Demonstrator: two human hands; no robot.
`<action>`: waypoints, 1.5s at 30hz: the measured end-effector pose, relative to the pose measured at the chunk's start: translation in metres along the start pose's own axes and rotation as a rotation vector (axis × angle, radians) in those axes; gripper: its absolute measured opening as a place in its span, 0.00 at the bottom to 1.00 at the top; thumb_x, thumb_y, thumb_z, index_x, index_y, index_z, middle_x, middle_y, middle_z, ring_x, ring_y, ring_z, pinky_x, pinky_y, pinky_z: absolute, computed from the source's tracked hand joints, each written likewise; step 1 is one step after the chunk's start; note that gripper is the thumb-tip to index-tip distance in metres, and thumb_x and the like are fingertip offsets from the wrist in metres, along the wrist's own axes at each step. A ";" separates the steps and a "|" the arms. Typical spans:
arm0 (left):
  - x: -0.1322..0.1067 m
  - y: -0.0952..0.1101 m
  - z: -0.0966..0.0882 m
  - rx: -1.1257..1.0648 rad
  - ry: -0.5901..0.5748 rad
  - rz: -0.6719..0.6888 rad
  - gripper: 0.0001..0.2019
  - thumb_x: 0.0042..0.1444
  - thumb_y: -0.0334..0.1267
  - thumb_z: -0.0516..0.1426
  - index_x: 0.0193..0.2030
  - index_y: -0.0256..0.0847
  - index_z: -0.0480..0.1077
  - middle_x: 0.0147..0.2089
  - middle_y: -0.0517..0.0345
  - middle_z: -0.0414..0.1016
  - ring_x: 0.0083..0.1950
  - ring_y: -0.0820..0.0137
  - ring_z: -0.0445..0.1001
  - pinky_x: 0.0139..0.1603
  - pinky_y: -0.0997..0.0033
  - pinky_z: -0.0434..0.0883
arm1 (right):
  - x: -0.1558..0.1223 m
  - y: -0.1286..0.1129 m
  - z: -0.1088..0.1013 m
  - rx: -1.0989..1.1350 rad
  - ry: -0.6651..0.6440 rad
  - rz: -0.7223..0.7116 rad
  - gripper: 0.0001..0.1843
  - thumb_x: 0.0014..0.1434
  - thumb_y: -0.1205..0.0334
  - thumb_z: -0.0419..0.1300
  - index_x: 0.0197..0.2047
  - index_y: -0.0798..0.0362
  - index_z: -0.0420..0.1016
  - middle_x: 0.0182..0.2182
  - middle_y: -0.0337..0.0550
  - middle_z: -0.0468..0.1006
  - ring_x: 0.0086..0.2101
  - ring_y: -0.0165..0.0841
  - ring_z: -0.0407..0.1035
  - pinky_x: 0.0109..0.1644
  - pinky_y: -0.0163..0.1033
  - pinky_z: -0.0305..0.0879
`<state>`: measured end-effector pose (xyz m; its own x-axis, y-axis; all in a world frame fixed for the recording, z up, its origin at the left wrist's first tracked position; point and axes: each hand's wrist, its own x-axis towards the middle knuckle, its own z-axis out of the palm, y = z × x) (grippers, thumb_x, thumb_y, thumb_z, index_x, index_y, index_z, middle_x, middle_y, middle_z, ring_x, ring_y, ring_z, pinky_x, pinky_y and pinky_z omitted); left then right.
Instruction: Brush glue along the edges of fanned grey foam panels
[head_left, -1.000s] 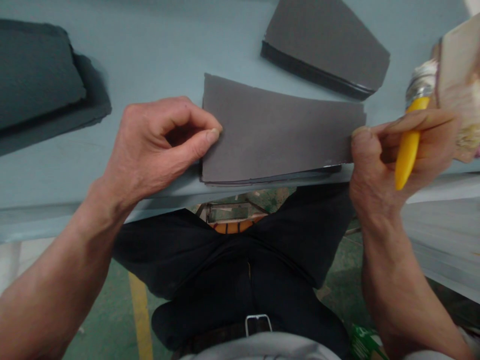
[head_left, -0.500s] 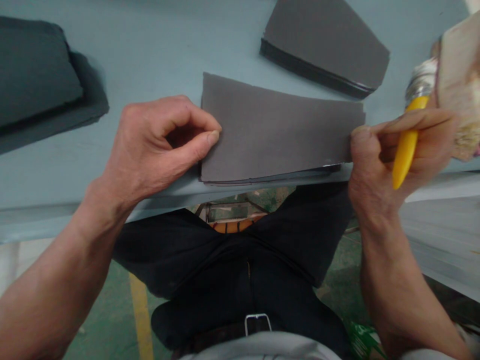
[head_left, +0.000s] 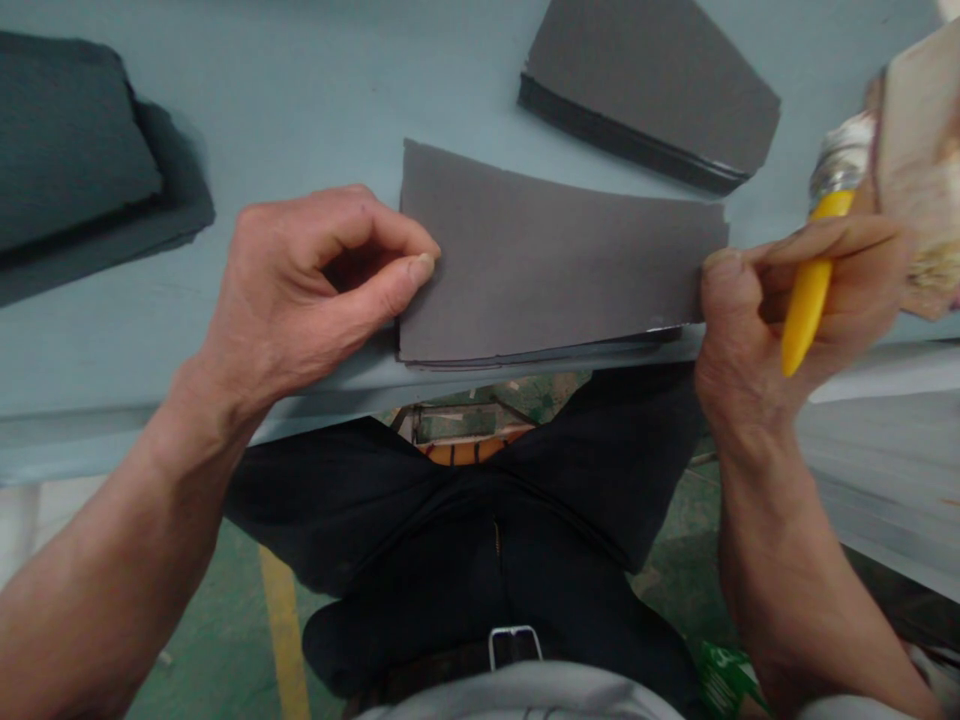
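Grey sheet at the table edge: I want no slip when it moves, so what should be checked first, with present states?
1. Left hand pinches the grey sheet at its left end: ok.
2. Right hand thumb on its right end: ok.
3. Brush gripped in right hand, off the sheet: ok.
4. Sheet flush with layers beneath: not ok, they peek out along the near edge.
5. Glue on brush: cannot tell.

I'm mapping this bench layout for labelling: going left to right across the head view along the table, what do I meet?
Dark stacked pads → left hand → grey sheet, held at both ends → right hand, its grip also holding a yellow-handled brush.
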<state>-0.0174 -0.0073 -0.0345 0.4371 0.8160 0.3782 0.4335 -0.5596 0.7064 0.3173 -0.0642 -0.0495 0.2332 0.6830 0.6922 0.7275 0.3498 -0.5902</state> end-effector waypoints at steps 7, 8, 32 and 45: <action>0.002 0.003 0.000 -0.070 0.006 -0.076 0.05 0.67 0.38 0.66 0.42 0.41 0.84 0.36 0.62 0.84 0.32 0.76 0.75 0.31 0.75 0.67 | 0.000 0.000 0.001 -0.052 0.005 0.004 0.12 0.56 0.57 0.68 0.36 0.47 0.67 0.27 0.30 0.65 0.25 0.28 0.63 0.31 0.38 0.59; 0.002 0.003 -0.001 -0.089 0.014 -0.088 0.05 0.67 0.39 0.67 0.42 0.42 0.84 0.36 0.63 0.84 0.33 0.76 0.76 0.31 0.75 0.69 | 0.000 0.000 0.000 -0.060 0.006 -0.005 0.12 0.57 0.57 0.68 0.36 0.47 0.68 0.28 0.30 0.65 0.25 0.28 0.63 0.31 0.38 0.59; 0.006 0.002 -0.002 -0.252 0.008 -0.137 0.07 0.60 0.39 0.71 0.38 0.37 0.84 0.30 0.65 0.79 0.29 0.79 0.74 0.35 0.76 0.77 | -0.001 0.003 -0.006 0.019 -0.062 0.021 0.26 0.65 0.36 0.70 0.40 0.51 0.71 0.30 0.30 0.63 0.28 0.25 0.61 0.35 0.38 0.57; 0.005 0.001 0.002 -0.207 -0.012 -0.097 0.05 0.60 0.35 0.71 0.36 0.36 0.83 0.28 0.67 0.77 0.28 0.83 0.70 0.28 0.85 0.65 | -0.001 0.000 -0.004 0.011 -0.063 -0.001 0.26 0.65 0.36 0.69 0.38 0.50 0.71 0.29 0.31 0.64 0.26 0.26 0.60 0.33 0.38 0.56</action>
<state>-0.0138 -0.0041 -0.0333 0.4111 0.8621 0.2963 0.3033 -0.4359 0.8474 0.3204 -0.0674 -0.0483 0.1908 0.7213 0.6658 0.7204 0.3578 -0.5941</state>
